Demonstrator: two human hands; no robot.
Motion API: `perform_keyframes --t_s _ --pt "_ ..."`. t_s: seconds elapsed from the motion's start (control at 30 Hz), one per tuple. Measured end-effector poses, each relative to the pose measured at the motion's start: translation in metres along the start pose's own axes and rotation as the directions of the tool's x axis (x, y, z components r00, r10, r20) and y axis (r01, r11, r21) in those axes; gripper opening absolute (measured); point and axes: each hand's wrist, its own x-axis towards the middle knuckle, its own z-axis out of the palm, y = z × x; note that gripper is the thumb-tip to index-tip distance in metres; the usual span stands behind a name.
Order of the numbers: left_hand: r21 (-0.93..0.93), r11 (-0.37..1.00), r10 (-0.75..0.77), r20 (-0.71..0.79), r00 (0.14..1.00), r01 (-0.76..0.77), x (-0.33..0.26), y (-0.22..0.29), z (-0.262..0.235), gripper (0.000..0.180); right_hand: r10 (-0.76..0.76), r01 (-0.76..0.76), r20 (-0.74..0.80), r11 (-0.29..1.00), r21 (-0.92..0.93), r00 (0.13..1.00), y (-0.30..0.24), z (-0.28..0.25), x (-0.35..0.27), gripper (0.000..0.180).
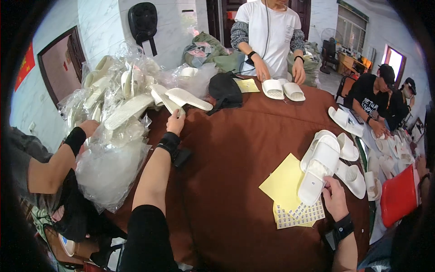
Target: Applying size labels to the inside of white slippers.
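Observation:
My left hand (176, 122) reaches forward to the edge of the pile, its fingers closed on the near end of a cream slipper (166, 99). Another pale slipper (189, 98) lies against that one, sole up. At the right of the brown-covered table, my right hand (335, 198) grips the heel edge of a white slipper (313, 183) with a small label on its insole. Under that slipper are yellow backing paper (286, 177) and a sheet of small printed labels (297, 216). More white slippers (350, 177) lie just beyond my right hand.
Slippers in clear plastic bags (113, 158) are heaped at the left, where another person's hand (89, 128) reaches in. Across the brown cloth (235, 181), a person handles a slipper pair (273, 89) beside a black cloth item (225, 92). A red chair (398, 195) stands right.

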Motion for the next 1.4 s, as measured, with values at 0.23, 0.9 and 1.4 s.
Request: perform_keyframes --t_s 0.23,0.9,1.4 --pt "0.158 0.980 -0.127 0.036 0.991 0.120 -0.002 0.015 0.008 0.055 0.066 -0.066 0.027 0.998 -0.017 0.997 -0.011 -0.005 -0.003 0.035" --pt "-0.765 0.634 -0.105 0.062 0.993 0.114 -0.113 0.159 -0.114 0.013 0.012 -0.010 0.021 0.994 -0.113 1.000 0.009 -0.002 -0.011 0.036" --pt "-0.897 0.300 0.199 0.390 0.899 0.323 -0.240 0.316 -0.177 0.030 -0.034 0.032 -0.014 0.993 -0.110 0.999 0.012 0.000 -0.011 0.033"
